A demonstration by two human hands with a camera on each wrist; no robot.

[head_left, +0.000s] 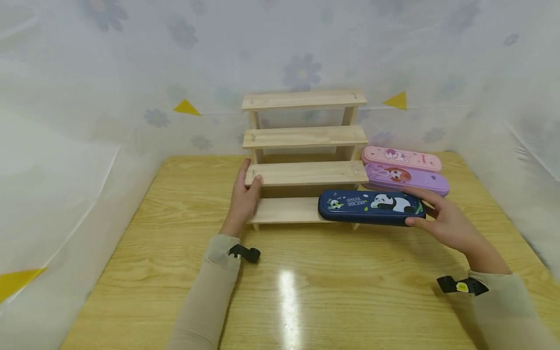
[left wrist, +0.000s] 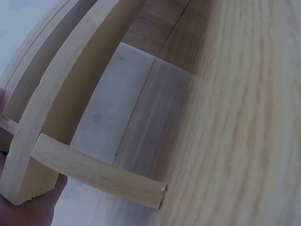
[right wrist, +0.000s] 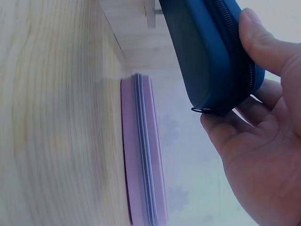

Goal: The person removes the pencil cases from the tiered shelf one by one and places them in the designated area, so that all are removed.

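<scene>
A pale wooden rack with several steps (head_left: 306,173) stands on the table. My left hand (head_left: 243,201) grips the left end of its second step from the bottom, thumb on top. In the left wrist view, the fingers of the left hand (left wrist: 33,207) wrap around the board's end. A navy zippered pencil case (head_left: 363,208) with panda pictures lies lengthwise at the bottom step, its left part over the step's right half and its right part jutting past the rack. My right hand (head_left: 450,226) holds the case's right end between thumb and fingers.
Right of the rack, a purple pencil case (head_left: 404,179) with a cartoon girl and a pink pencil case (head_left: 400,158) with a rabbit lie side by side on the wood-grain table (head_left: 350,291). A flower-patterned sheet (head_left: 302,48) hangs behind.
</scene>
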